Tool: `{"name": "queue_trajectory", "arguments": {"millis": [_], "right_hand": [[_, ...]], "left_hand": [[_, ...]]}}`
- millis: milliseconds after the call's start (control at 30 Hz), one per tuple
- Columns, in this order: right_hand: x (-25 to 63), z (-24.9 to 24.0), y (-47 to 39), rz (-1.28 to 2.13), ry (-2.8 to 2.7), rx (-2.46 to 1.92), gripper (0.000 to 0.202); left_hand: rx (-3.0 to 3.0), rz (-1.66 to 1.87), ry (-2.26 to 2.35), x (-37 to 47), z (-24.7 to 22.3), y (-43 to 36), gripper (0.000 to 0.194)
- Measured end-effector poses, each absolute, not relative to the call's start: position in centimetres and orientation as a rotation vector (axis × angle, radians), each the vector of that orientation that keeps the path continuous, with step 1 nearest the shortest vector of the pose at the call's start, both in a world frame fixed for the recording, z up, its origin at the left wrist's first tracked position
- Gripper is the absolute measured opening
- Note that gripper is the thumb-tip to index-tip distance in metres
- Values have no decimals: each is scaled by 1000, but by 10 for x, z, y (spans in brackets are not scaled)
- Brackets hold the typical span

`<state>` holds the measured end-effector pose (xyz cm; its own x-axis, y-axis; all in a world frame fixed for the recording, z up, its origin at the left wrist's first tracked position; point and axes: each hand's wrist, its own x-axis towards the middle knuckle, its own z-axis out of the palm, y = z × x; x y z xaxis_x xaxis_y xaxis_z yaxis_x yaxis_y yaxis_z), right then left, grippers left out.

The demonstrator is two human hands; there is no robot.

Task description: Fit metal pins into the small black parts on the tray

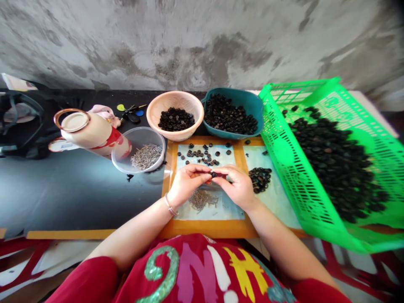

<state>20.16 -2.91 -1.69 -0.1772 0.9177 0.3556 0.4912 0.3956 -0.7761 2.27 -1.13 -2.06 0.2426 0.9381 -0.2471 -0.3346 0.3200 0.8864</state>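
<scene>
My left hand (192, 180) and my right hand (235, 183) meet over the taped work sheet (229, 210), fingertips pinched together. Between them is a small black round part (213, 174), gripped from both sides; its finer detail is too small to make out. Below my fingers lies a heap of thin metal pins (202, 199). Several loose black ring-like pieces (206, 159) are scattered on the sheet just beyond my hands. To the right of my right hand sits a pile of black parts (260, 179).
At the back stand a pink bowl (153, 110) and a teal basin (260, 110), both holding black pieces. A clear tub (119, 162) of metal pins is on the left, beside a white-and-red tumbler (94, 134). A green crate (285, 181) of black parts fills the right side.
</scene>
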Motion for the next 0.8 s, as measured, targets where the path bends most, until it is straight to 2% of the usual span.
{"name": "queue_trajectory", "arguments": {"millis": [200,467,800], "right_hand": [[198,-23,-34,840,-1661,-1292,16],[199,-22,-33,1177,-1486,-1242,26],[198,-25,-34,1186,-1487,-1205,23]], "left_hand": [[763,967,905,23,-27,-11,27],[732,893,893,20,-23,-10,30],[734,836,912,20,-21,-11,33]]}}
